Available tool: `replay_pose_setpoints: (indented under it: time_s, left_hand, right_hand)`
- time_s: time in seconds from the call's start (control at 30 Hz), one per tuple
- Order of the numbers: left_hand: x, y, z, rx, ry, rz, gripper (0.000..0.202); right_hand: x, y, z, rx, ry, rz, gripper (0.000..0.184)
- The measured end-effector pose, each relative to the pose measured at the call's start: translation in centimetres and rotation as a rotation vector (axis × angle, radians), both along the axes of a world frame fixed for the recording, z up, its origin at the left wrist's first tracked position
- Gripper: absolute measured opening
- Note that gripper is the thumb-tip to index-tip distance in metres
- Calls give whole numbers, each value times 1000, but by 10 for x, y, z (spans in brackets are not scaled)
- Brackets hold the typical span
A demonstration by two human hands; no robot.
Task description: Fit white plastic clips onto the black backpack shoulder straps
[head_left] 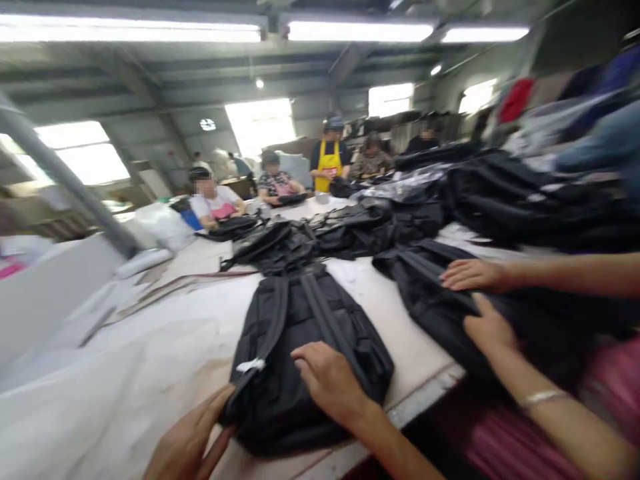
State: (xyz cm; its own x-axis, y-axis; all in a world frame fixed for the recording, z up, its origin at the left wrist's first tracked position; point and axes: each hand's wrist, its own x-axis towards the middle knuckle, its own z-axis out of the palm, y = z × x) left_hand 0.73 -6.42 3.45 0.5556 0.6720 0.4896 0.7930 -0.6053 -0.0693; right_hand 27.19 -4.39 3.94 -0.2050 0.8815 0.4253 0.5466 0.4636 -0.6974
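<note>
Cluttered worktable (410,353) around black backpack (297,320): sheeting (100,400), heaped bags (280,243), co-worker's hands (475,274).

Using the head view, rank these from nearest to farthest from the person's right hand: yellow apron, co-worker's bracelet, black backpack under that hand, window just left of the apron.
From the right hand:
1. Black backpack: directly beneath, touched.
2. Bracelet: off to the right.
3. Yellow apron: ahead, across the worktable.
4. Window: farther back, left of the apron.

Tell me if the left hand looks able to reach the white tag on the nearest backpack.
Probably yes: the left hand touches the near-left corner of the backpack, close to the white tag, and nothing visible covers that tag.
</note>
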Motion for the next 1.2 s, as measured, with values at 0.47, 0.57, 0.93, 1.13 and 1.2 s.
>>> replay_pose_setpoints:
  time_s: [0.47,0.57,0.93,1.13,1.2]
  left_hand:
    - [-37,15,42,-345,-280,187,36]
    - [-39,20,43,-341,-342,266,32]
    - [-50,25,46,-397,-412,383,31]
    - [-46,23,39,-264,-414,365,24]
    - [-45,24,34,-211,-405,363,22]
  right_hand:
    - [-69,36,-1,-156,-41,131,39]
    - [-77,47,-5,-235,-57,95,26]
    - [-114,76,-26,-188,-150,-8,4]
    - [-109,80,-28,-217,-164,-84,8]
    - [-109,81,-31,-223,-158,-90,8]
